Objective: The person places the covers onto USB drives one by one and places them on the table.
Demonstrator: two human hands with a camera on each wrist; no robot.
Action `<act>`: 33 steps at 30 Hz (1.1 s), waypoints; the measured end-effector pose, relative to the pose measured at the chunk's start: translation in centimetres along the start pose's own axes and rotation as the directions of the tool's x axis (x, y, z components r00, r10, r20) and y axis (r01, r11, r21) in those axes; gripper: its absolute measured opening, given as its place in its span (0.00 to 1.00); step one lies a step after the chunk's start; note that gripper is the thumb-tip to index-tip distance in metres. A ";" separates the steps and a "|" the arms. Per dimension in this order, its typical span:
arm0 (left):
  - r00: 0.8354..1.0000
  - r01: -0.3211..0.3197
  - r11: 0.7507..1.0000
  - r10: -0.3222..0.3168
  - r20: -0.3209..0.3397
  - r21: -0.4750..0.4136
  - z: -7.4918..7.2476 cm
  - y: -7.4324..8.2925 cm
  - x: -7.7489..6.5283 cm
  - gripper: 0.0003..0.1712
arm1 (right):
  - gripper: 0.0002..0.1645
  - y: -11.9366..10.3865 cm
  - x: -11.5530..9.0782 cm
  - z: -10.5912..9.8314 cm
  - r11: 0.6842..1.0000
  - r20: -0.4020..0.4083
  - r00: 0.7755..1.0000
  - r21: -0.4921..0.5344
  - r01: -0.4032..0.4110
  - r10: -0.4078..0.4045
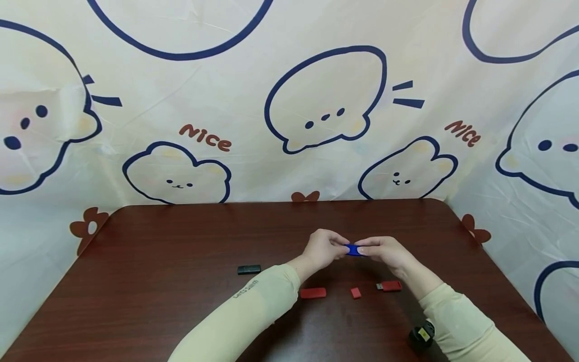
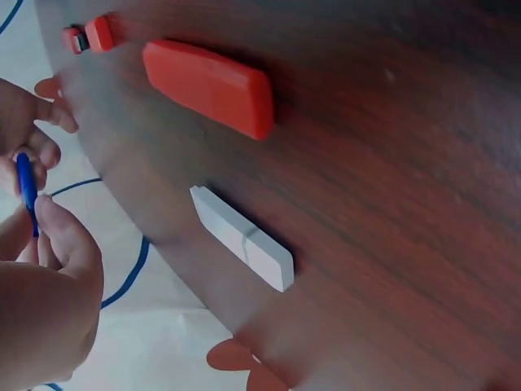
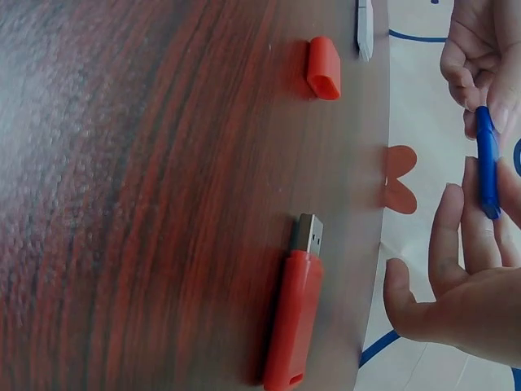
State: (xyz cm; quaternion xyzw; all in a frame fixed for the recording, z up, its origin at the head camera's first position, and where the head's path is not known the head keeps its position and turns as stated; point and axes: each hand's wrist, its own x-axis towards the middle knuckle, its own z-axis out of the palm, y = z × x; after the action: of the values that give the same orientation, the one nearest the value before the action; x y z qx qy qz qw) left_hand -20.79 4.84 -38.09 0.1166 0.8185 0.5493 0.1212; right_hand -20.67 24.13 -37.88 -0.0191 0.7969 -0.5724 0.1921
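Over the far part of the table, both hands hold a blue USB flash drive (image 1: 355, 250) between them. My left hand (image 1: 322, 250) pinches one end with thumb and fingertips, and my right hand (image 1: 386, 253) pinches the other. The right wrist view shows the blue flash drive (image 3: 487, 163) edge-on, with no metal plug visible. Nearer me lie a closed red flash drive (image 1: 313, 293), a small red cap (image 1: 356, 292) and an uncapped red flash drive (image 1: 391, 286), whose metal plug points left.
Left of the hands lies another flash drive (image 1: 249, 269), dark in the head view; a flash drive (image 2: 244, 236) looks pale grey in the left wrist view. The brown table (image 1: 135, 301) ends at a printed cloth (image 1: 253, 100). A black device (image 1: 422, 334) sits at the right wrist.
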 end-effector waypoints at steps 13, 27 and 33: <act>0.990 0.081 0.981 -0.099 -0.096 -0.178 0.7 0.6 -0.1 0.09 | 0.18 -0.3 -0.1 0.3 0.999 -0.078 0.997 0.038 -0.012 0.014; 0.984 0.123 0.966 -0.148 -0.095 -0.229 0.8 0.5 -0.3 0.09 | 0.16 -0.5 -0.3 0.3 1.000 -0.078 0.997 0.025 -0.009 0.011; 0.986 0.116 0.966 -0.139 -0.087 -0.233 0.9 0.5 -0.2 0.09 | 0.18 -0.6 -0.4 0.3 0.998 -0.076 0.997 -0.057 0.026 -0.031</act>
State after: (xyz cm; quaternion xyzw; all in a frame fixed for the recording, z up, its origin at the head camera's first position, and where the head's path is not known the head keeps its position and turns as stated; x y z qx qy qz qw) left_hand -20.25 5.71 -37.93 0.0207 0.7614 0.6355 0.1267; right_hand -20.35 23.72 -37.27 -0.0140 0.8191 -0.5528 0.1526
